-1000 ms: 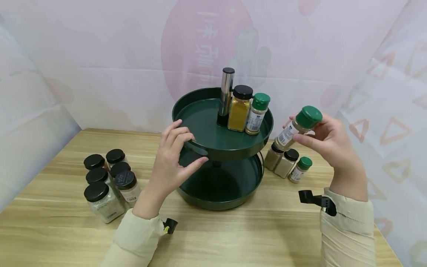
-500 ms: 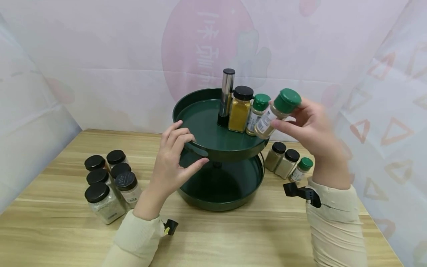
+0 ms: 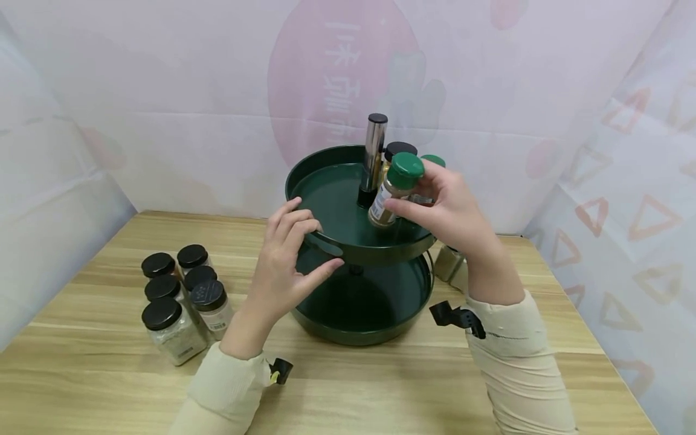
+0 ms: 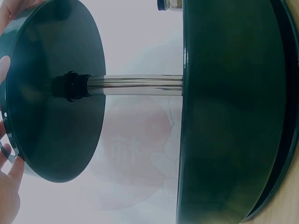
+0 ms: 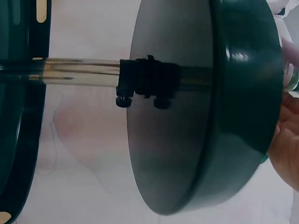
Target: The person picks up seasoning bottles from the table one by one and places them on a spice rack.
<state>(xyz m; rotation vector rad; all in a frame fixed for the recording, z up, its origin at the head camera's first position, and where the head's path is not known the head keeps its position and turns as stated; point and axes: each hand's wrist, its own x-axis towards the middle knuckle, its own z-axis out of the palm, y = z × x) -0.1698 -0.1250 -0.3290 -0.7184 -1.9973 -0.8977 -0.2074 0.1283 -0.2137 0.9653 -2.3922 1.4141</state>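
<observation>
My right hand (image 3: 448, 208) pinches a small spice jar with a green lid (image 3: 407, 171) between thumb and fingers, over the upper tray (image 3: 326, 187) of a dark green two-tier rack. The jar tilts slightly; whether its base touches the tray is unclear. Behind it stand a black-lidded jar of yellow spice (image 3: 401, 148) and another green-lidded jar (image 3: 434, 160), both partly hidden. With my left hand (image 3: 277, 263) I hold the upper tray's front-left rim at its handle slot. In the left wrist view, the thumb (image 4: 16, 170) touches the slot's edge.
Several black-lidded jars (image 3: 179, 302) stand together on the wooden table at left. Right of the rack, more jars (image 3: 448, 263) are partly behind my right arm. The rack's metal post (image 3: 376, 145) rises through the upper tray, above the lower tray (image 3: 359, 334).
My right hand has carried the green-lidded spice jar leftward from beside the rack to over the upper tray, in front of the yellow spice jar. My left hand keeps its place on the rim.
</observation>
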